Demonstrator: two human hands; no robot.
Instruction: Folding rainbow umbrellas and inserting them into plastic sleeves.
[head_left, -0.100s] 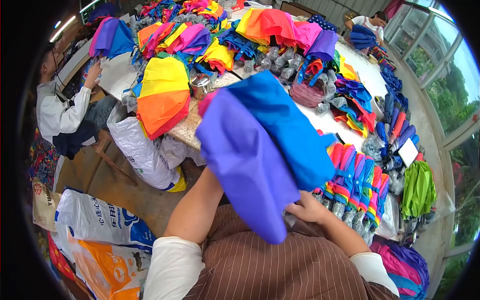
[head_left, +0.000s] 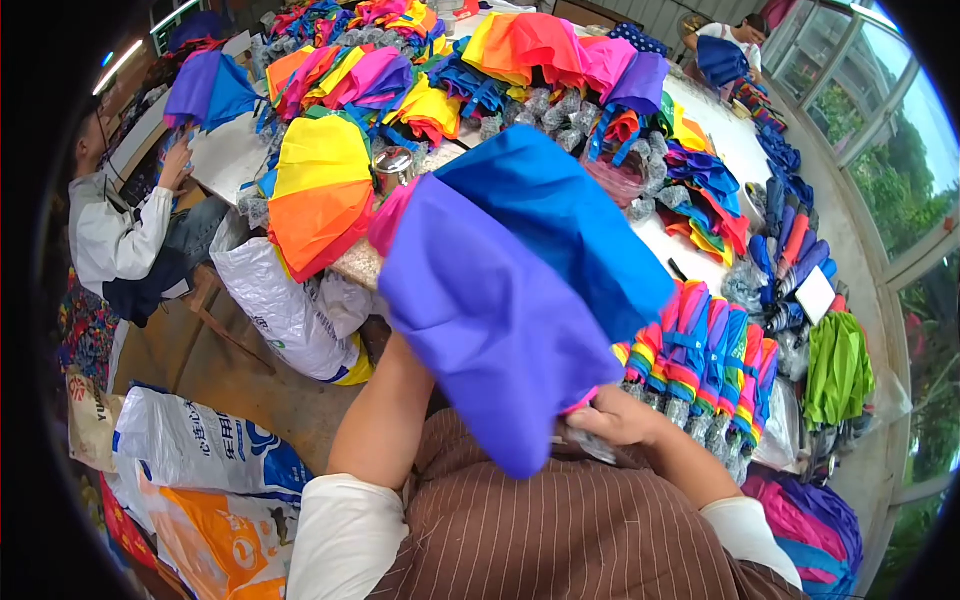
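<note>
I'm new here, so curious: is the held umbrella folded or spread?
The umbrella is loosely folded, not spread: its purple panel and blue panel look slack.

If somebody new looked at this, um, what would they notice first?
Probably the big purple-and-blue umbrella in the middle, with the person's right hand gripping at its lower end. Next, likely the yellow-and-orange umbrella hanging over the near left edge of the table, and the bright green cloth bundle at the far right.
</note>
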